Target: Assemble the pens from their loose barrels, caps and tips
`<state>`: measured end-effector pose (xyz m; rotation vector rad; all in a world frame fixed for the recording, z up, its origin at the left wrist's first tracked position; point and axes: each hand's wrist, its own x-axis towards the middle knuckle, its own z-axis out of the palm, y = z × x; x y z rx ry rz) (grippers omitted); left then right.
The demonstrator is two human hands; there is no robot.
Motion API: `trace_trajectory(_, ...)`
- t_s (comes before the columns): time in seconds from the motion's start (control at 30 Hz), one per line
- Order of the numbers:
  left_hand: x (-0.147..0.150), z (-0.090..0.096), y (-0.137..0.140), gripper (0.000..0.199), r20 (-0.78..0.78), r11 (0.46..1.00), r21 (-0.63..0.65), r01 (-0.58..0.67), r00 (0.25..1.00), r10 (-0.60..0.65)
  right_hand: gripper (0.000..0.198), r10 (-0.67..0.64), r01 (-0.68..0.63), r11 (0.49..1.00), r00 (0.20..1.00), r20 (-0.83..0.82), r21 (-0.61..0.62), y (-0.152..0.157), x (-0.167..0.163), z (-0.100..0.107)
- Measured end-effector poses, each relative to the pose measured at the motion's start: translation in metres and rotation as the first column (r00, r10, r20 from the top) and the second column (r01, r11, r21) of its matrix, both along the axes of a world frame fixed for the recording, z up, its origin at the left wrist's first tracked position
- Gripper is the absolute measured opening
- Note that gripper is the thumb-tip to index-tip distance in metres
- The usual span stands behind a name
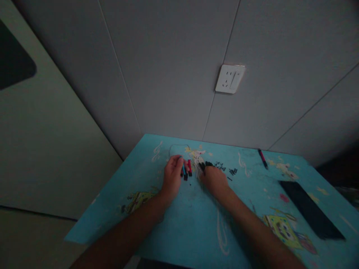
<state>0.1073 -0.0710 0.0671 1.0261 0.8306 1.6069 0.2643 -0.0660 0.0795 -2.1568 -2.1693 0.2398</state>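
My left hand [172, 175] is closed around a slim blue pen barrel [184, 169] with a dark lower end. Right beside its fingers lie red pen barrels [190, 167] with black ends. My right hand [214, 180] reaches down at a group of black pen parts [208, 163], its fingers bent and their tips hidden behind the hand. Whether it grips one of these parts I cannot make out. Between the two hands lies a row of thin whitish sticks that look like pen refills [197, 164].
Small black pieces [220, 166] sit beyond my right hand, with another little pile [233, 171] further right. A red and black pen [263, 158] lies near the wall. On the right rests a long dark flat panel [311, 209] on the blue cartoon-printed tabletop [193, 224].
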Motion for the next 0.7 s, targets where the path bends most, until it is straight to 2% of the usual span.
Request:
trace_trajectory(0.13,0.001,-0.001,0.000,0.029,0.037,0.999,-0.019,0.048,0.998,-0.047,0.023,0.020,-0.017,0.998,0.999,-0.048,0.055,-0.009,0.012,0.010)
trace_trajectory(0.2,0.005,-0.001,-0.008,0.027,-0.014,0.996,0.008,0.084,0.996,-0.083,0.024,0.090,-0.068,0.991,0.976,-0.201,0.115,-0.015,0.025,0.013)
trace_trajectory(0.3,0.013,-0.001,-0.022,0.022,-0.123,0.987,0.009,0.160,0.980,-0.158,0.025,0.191,-0.078,0.968,0.844,-0.501,0.239,-0.024,0.047,0.013)
trace_trajectory(0.43,0.021,-0.008,-0.035,0.019,-0.211,0.945,-0.021,0.326,0.923,-0.323,0.032,0.204,0.086,0.931,0.685,-0.699,0.356,-0.039,0.063,0.008)
trace_trajectory(0.53,0.024,-0.014,-0.038,0.019,-0.267,0.920,-0.074,0.386,0.881,-0.391,0.026,0.191,0.172,0.936,0.486,-0.853,0.307,-0.052,0.059,0.008)
trace_trajectory(0.6,0.025,-0.016,-0.039,0.020,-0.304,0.907,-0.098,0.409,0.855,-0.419,0.020,0.182,0.182,0.947,0.380,-0.907,0.266,-0.061,0.051,0.011)
trace_trajectory(0.7,0.024,-0.017,-0.040,0.020,-0.317,0.894,-0.102,0.436,0.838,-0.444,0.012,0.226,0.111,0.955,0.334,-0.915,0.277,-0.070,0.041,0.016)
